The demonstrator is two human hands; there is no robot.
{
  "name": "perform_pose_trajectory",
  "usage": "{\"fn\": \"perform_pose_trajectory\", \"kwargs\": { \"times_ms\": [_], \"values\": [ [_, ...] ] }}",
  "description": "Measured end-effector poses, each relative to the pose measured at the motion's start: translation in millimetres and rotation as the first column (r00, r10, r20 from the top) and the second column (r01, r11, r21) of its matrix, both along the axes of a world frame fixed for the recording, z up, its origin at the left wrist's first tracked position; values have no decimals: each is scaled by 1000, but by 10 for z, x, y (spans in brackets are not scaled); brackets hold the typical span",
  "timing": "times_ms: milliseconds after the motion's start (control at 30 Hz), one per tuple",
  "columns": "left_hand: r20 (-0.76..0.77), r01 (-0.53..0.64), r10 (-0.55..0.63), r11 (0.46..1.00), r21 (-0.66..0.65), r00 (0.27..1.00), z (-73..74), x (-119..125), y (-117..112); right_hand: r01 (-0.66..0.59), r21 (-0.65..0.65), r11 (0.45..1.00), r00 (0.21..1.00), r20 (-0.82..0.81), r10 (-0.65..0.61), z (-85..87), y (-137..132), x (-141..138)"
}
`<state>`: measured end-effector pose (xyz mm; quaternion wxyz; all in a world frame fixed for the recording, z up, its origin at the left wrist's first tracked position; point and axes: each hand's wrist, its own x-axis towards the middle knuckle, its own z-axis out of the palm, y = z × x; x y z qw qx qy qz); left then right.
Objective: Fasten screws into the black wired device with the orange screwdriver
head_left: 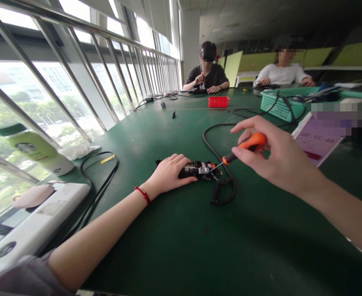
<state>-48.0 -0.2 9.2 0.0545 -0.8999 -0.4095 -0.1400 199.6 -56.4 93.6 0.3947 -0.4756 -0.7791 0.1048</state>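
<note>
1. Left hand (173,172) lies over the dark body of the device (192,169), fingers across its top and far side, thumb along the near side. It holds the device; how hard it presses, I cannot tell.
2. Right hand (268,152) holds the screwdriver (251,142) by its thick orange-and-black handle, between thumb and fingers. The thin shaft slants down and leftward to the opened end of the device. Whether its tip sits in a screw is too small to tell.
3. The device lies flat on the green table (168,234), in front of the person, its long side running left to right. A silvery part and thin wires (216,177) show at its right end.
4. Its body looks stiff and probably light enough for one hand. If the shell is smooth plastic, it could skid on the table under a sideways push, so a steady hold matters.
5. The opened end seems the fragile part: the wires are fine and soft, and could snag or pull loose. The best place to grip is the closed body, where the fingers already rest.
6. The screwdriver should feel rigid and light, its handle giving far better purchase than the shaft.
7. A bendy cord (203,135) loops just beside the device; whether it joins it, I cannot tell.
</note>
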Motion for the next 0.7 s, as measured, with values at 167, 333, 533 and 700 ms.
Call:
{"fn": "perform_pose_trajectory", "kwargs": {
  "times_ms": [167, 333, 533, 700],
  "values": [
    [-8, -3, 3, 1000, 9, 1000, 5, 8, -4, 16, -3, 1000, 998, 53, -16, 11, -27, -12],
    [-11, -3, 3, 1000, 13, 1000, 0, 9, -4, -19, 63, 998, 1000, -5, 19, 0, -8, -8],
    [-8, -8, 8, 1000, 6, 1000, -4, 9, -4, 7, 101, 995, 999, 52, -13, -11, -9, -5],
    [-10, -5, 5, 1000, 10, 1000, 4, 15, -9, 5, 110, 994, 999, 46, -10, -20, -32, -8]
  ]
}}
